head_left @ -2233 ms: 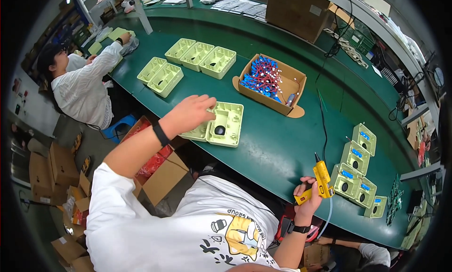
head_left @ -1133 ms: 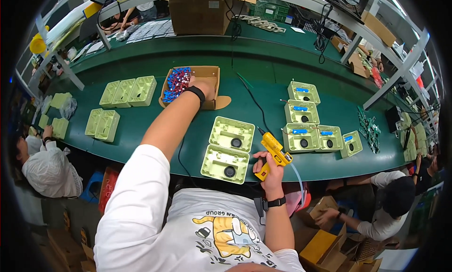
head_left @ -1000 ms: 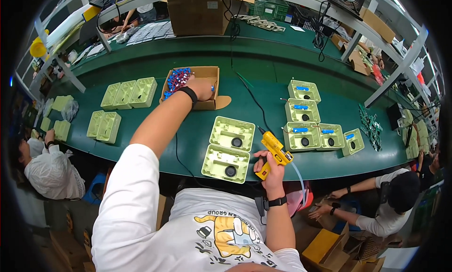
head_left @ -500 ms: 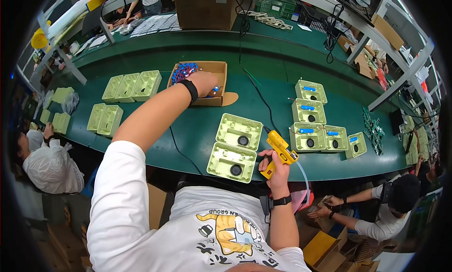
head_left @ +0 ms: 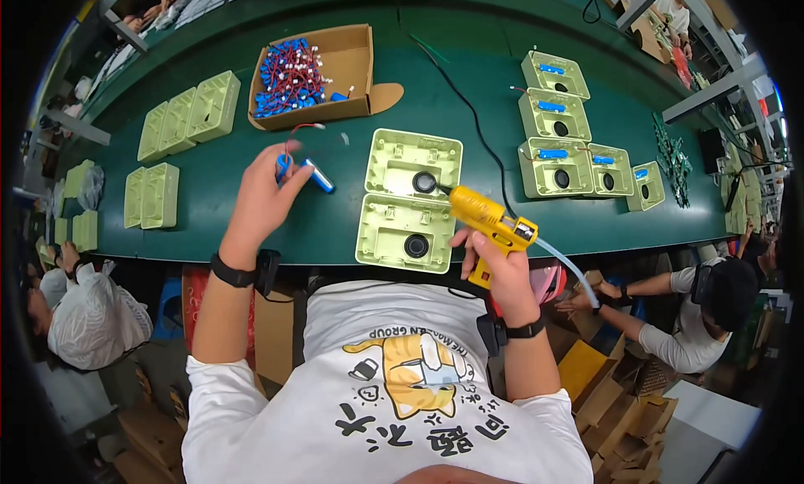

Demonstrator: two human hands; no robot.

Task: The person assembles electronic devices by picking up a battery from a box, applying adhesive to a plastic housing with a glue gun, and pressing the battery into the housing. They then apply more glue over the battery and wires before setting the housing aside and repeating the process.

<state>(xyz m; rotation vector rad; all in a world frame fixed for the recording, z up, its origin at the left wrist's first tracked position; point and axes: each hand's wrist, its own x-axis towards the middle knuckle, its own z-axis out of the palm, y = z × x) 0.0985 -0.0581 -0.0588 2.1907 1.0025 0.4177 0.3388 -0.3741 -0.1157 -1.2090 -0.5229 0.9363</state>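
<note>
My left hand is closed on a blue cylindrical battery with red-and-black leads, left of two pale green plastic housings. A second bit of blue shows between the fingers; whether it is another battery I cannot tell. My right hand grips a yellow glue gun, a translucent glue stick trailing from its back. Its nozzle is at the right edge of the far housing, beside a round black part. The near housing has a similar round black part.
A cardboard box of wired blue batteries lies beyond my left hand. Several green housings stand at left. At right are several housings with batteries inside. A black cable crosses the green bench. People work on both sides.
My left hand has come out of the cardboard box toward me, bringing a battery. The glue gun's nozzle has swung to the far housing's edge. My view has shifted downward.
</note>
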